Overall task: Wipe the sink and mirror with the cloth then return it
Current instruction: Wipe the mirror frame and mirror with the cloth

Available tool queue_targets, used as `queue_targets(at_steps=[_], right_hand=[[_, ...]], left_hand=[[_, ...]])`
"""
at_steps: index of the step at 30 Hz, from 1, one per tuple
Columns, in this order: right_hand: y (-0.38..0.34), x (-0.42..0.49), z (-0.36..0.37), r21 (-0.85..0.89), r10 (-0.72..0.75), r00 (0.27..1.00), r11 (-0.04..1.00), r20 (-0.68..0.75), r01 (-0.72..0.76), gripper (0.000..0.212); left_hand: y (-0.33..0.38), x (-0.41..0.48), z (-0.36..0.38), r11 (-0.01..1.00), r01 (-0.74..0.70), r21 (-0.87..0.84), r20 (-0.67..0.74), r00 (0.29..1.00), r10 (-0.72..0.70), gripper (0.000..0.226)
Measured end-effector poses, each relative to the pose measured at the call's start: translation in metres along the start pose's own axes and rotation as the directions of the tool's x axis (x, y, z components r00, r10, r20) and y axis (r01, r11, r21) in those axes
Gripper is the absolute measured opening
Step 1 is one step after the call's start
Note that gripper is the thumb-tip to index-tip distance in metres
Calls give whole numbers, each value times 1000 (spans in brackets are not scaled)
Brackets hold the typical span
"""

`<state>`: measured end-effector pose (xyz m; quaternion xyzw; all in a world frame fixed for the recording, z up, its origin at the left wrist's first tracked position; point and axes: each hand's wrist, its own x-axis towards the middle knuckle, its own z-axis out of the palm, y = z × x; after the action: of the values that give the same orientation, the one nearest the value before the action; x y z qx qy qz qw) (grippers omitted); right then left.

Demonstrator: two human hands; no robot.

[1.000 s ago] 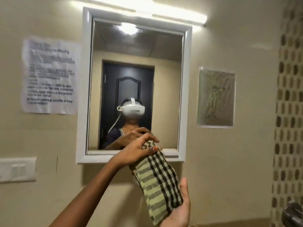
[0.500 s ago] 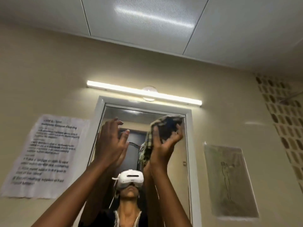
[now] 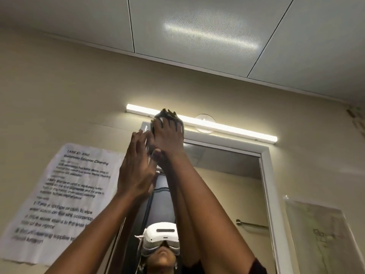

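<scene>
Both my arms reach up to the top left corner of the white-framed mirror [image 3: 264, 175]. My right hand [image 3: 167, 137] presses the bunched checked cloth [image 3: 167, 114] against the frame's upper left corner; only a dark crumpled bit of cloth shows above my fingers. Just left of it and a little lower, my left hand [image 3: 136, 167] is raised with fingers spread, holding nothing. The glass reflects my arms and a white headset. The sink is out of view.
A lit tube light [image 3: 227, 127] runs along the wall just above the mirror, right behind the cloth. A printed paper notice [image 3: 65, 198] hangs left of the mirror, a plastic-covered drawing [image 3: 320, 234] to its right. Ceiling panels fill the top.
My view tilted up from the mirror's lower edge. The cloth went from my left hand to my right, then moved from the mirror's upper right area to its top left corner.
</scene>
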<state>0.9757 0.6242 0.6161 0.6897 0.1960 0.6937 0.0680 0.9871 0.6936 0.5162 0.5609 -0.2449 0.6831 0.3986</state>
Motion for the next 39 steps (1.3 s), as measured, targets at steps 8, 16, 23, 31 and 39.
queue_targets(at_steps=[8, 16, 23, 31, 39], right_hand=[[-19, 31, 4, -160, -245, 969, 957, 0, 242, 29], [74, -4, -30, -122, -52, 997, 992, -51, 45, 48], [171, -36, -74, -225, 148, 988, 962, -36, -152, 46], [211, -62, -91, -219, 343, 919, 898, -195, -382, 49], [202, -109, -89, -150, 466, 860, 853, -209, -499, 40]], left_hand=[[4, -3, 1, 999, -25, 43, -34, 999, 27, 81], [-14, 0, 6, 985, -24, 170, 17, 1000, 22, 85], [-15, 2, 7, 980, -15, 198, 13, 1000, 13, 83], [-16, 2, 5, 989, 5, 151, 37, 999, -11, 95], [-13, 1, 1, 996, 21, 84, 48, 999, -25, 98]])
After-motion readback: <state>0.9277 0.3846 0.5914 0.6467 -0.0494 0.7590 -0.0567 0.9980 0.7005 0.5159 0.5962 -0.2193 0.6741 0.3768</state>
